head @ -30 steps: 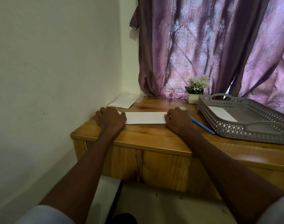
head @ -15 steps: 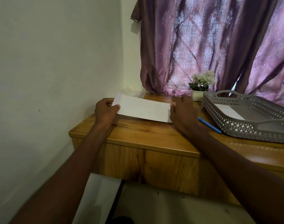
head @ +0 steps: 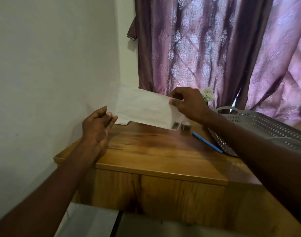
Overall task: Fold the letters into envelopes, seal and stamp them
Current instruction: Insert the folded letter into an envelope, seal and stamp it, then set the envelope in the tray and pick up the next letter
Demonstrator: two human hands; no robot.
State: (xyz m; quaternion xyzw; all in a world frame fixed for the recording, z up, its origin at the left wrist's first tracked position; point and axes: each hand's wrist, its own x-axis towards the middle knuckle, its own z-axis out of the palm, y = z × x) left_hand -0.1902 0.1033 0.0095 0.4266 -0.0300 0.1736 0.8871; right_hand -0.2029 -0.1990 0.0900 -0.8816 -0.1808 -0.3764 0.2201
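Observation:
A white envelope (head: 142, 106) is held up in the air above the wooden desk (head: 154, 151), its face towards me, with a small dark stamp at its lower right corner. My left hand (head: 96, 124) pinches its lower left corner. My right hand (head: 187, 101) pinches its upper right edge between thumb and fingers. The corner of another white paper (head: 122, 121) lies on the desk behind the envelope, mostly hidden.
A blue pen (head: 207, 142) lies on the desk right of centre. A grey perforated tray (head: 259, 124) stands at the right. A small pot of white flowers (head: 208, 95) sits by the purple curtain (head: 214, 48). A white wall runs along the left.
Both hands have lifted the envelope off the desk and raised it in front of me. It lay flat a second ago. The camera has tilted up.

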